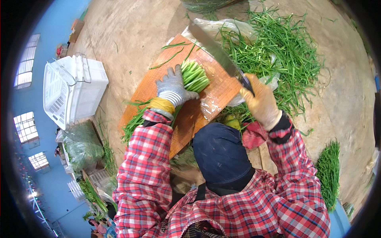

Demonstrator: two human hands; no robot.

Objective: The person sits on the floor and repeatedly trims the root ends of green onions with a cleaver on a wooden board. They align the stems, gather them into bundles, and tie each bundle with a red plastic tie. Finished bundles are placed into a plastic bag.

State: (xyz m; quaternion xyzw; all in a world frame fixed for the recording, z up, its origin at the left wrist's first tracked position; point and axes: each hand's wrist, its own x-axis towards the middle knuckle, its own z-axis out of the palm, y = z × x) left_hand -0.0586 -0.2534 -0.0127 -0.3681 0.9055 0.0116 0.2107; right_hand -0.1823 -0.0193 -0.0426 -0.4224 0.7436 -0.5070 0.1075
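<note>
My left hand (175, 87), in a grey knit glove with a yellow band at the wrist, grips a thick bunch of green stalks (195, 76) lying on a wooden cutting board (166, 71). The bunch's pale stalk ends face right, and its leaves (134, 120) trail out under my left forearm. In a tan rubber glove, my right hand (262, 99) holds the handle of a large broad-bladed knife (214, 49). The slightly blurred blade slants up and left above the board's right edge, apart from the bunch. A few loose leaves (166, 58) and wet patches are on the board.
A heap of cut green leaves (276, 50) spreads beside clear plastic sheeting (235, 26) at the right. White plastic crates (86, 86) stand at the left, near a plastic-wrapped bundle (83, 145). Another green bunch (328, 175) lies at the lower right. Red cloth (254, 135) lies below my right hand.
</note>
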